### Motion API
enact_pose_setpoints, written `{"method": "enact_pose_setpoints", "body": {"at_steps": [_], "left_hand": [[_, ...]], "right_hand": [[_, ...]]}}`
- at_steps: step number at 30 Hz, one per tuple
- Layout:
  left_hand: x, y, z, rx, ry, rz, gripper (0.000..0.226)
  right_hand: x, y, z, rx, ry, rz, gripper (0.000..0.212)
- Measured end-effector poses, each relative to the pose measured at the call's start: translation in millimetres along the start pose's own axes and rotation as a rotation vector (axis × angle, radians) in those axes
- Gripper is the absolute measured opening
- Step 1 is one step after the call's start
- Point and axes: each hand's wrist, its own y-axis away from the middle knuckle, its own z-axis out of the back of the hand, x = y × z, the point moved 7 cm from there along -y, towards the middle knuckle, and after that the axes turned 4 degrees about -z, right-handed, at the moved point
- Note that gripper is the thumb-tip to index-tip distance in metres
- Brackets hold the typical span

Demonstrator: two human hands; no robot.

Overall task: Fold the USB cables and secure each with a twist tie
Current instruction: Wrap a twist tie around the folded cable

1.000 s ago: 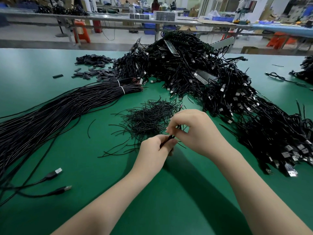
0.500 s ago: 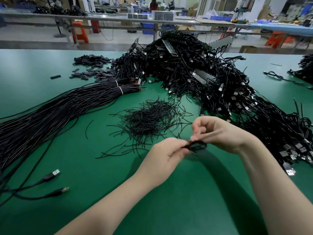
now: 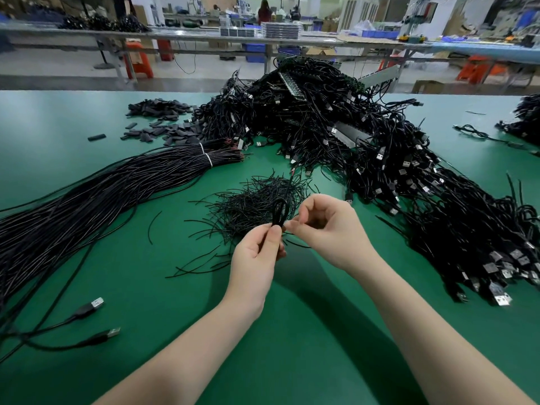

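My left hand (image 3: 257, 252) grips a folded black USB cable (image 3: 279, 211) upright, its loop sticking up above my thumb and fingers. My right hand (image 3: 324, 226) is just to the right of it, and its thumb and forefinger pinch the thin twist tie at the cable's waist; the tie itself is mostly hidden. Right behind both hands lies a loose heap of black twist ties (image 3: 251, 206) on the green table (image 3: 292, 331).
A long bundle of straight black cables (image 3: 87, 211) bound with white ties runs off to the left. A big pile of finished USB cables (image 3: 365, 147) fills the back and right. Two loose USB plugs (image 3: 96, 305) lie near the left front. Small black sleeves (image 3: 157, 124) are scattered at the back left.
The folded cable has turned from lying sideways between my hands to standing upright in my left hand. My right hand has shifted left and now pinches at the cable's waist.
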Motion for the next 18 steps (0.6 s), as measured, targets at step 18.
{"method": "enact_pose_setpoints", "body": {"at_steps": [18], "left_hand": [[5,-4,4,0.049,0.190,0.111,0.015]], "right_hand": [[-25,6,-20,0.158,-0.303,-0.354,0.011]]}}
